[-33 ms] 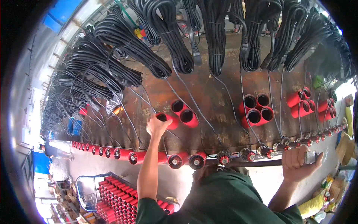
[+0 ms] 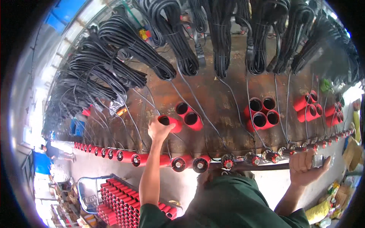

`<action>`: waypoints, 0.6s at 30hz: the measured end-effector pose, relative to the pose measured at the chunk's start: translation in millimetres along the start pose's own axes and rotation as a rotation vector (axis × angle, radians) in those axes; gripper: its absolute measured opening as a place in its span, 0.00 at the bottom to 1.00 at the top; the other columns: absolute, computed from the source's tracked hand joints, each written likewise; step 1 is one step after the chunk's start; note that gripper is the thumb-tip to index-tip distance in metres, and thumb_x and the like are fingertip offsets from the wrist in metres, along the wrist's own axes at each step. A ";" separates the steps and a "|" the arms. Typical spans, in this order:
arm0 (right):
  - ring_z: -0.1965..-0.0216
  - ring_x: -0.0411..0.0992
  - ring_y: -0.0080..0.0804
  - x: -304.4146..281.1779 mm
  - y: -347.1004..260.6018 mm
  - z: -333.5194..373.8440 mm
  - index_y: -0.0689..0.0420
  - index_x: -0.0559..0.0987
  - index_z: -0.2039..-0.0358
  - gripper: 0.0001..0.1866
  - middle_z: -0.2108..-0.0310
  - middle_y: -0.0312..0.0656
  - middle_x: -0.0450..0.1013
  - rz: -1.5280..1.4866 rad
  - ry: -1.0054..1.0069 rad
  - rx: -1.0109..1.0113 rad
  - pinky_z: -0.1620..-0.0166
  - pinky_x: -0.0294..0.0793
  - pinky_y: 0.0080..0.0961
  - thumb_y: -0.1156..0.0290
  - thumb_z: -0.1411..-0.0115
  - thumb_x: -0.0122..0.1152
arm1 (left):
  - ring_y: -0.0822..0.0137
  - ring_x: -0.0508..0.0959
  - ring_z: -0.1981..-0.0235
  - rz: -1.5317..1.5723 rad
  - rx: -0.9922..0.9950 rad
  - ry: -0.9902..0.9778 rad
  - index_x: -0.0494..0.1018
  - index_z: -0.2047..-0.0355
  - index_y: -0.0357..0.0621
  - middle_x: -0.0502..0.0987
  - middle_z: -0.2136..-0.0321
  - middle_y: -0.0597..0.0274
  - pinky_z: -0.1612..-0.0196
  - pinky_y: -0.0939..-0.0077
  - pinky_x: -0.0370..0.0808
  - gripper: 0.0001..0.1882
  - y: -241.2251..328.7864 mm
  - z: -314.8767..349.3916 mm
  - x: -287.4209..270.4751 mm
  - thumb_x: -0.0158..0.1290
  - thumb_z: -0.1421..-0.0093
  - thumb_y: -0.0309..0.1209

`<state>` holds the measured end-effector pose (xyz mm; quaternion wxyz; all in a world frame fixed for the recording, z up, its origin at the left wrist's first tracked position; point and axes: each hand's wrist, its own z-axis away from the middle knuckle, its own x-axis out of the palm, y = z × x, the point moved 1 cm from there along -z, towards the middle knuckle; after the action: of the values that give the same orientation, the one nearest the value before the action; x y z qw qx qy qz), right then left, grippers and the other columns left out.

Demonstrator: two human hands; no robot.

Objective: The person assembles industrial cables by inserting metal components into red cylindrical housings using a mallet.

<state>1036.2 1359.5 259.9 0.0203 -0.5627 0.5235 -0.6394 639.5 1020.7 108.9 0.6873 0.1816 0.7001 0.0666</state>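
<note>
Barely shifted since the earlier frame: left hand [image 2: 158,130] and right hand [image 2: 304,168] in nearly the same places, and at far left a person [image 2: 57,152] now more clearly visible. Nearest, looking down on a dark green shirt [image 2: 228,201]. To the right, right forearm raised from the lower edge, fingers curled and thumb held out around a small, shiny grey object [image 2: 317,161], too blurred to identify. To the left, left forearm reaching almost straight up past the table edge, hand closed around a red tube [image 2: 176,124], fingers at its left and thumb across its near side. Glossy red outside, dark and hollow inside, with its round mouth facing the viewer; just beside a pair of matching tubes [image 2: 195,124] on a worn brown table [image 2: 213,91]; impossible to tell whether touching them. Farther right, arranged two over two, a cluster of four more red tubes [image 2: 262,111]. Beyond, hanging across the table's far side, thick bundles of black cable [image 2: 220,41].
</note>
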 end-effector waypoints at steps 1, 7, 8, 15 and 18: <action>0.89 0.44 0.20 -11.5 -6.6 -2.3 0.51 0.60 0.84 0.36 0.91 0.29 0.50 -0.009 -0.004 -0.021 0.84 0.41 0.25 0.32 0.34 0.41 | 0.49 0.82 0.54 0.047 0.148 0.055 0.76 0.52 0.43 0.82 0.57 0.48 0.50 0.58 0.79 0.38 12.9 18.3 -29.9 0.74 0.65 0.44; 0.90 0.42 0.20 -52.7 -29.6 -31.8 0.51 0.61 0.83 0.36 0.91 0.28 0.49 -0.041 -0.104 0.113 0.86 0.42 0.24 0.30 0.34 0.39 | 0.59 0.73 0.41 1.114 0.306 0.443 0.58 0.36 0.40 0.74 0.46 0.54 0.37 0.61 0.71 0.57 110.7 156.9 -122.1 0.78 0.65 0.30; 0.90 0.43 0.20 -54.9 -28.0 -38.6 0.50 0.61 0.84 0.37 0.91 0.28 0.50 -0.025 -0.067 0.158 0.86 0.41 0.24 0.28 0.35 0.39 | 0.59 0.73 0.41 1.111 0.254 0.471 0.61 0.37 0.40 0.73 0.45 0.54 0.38 0.60 0.72 0.55 119.2 183.3 -104.9 0.78 0.65 0.32; 0.91 0.45 0.20 -12.1 -25.3 -85.5 0.48 0.61 0.86 0.36 0.92 0.27 0.51 -0.054 -0.265 0.245 0.85 0.42 0.24 0.30 0.35 0.38 | 0.64 0.80 0.57 1.048 0.061 0.256 0.73 0.52 0.41 0.79 0.58 0.59 0.50 0.64 0.77 0.36 153.5 255.1 -4.9 0.76 0.62 0.35; 0.91 0.43 0.19 -15.4 -38.2 -105.3 0.47 0.59 0.86 0.33 0.92 0.26 0.49 0.023 -0.277 0.069 0.86 0.41 0.23 0.35 0.32 0.38 | 0.64 0.79 0.55 1.235 0.001 0.076 0.70 0.50 0.40 0.79 0.58 0.57 0.46 0.66 0.76 0.36 170.2 268.4 4.3 0.74 0.61 0.29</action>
<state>985.4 1454.3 294.7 0.1191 -0.6385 0.4997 -0.5731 932.0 1137.7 150.8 0.4964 0.5512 0.4897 0.4583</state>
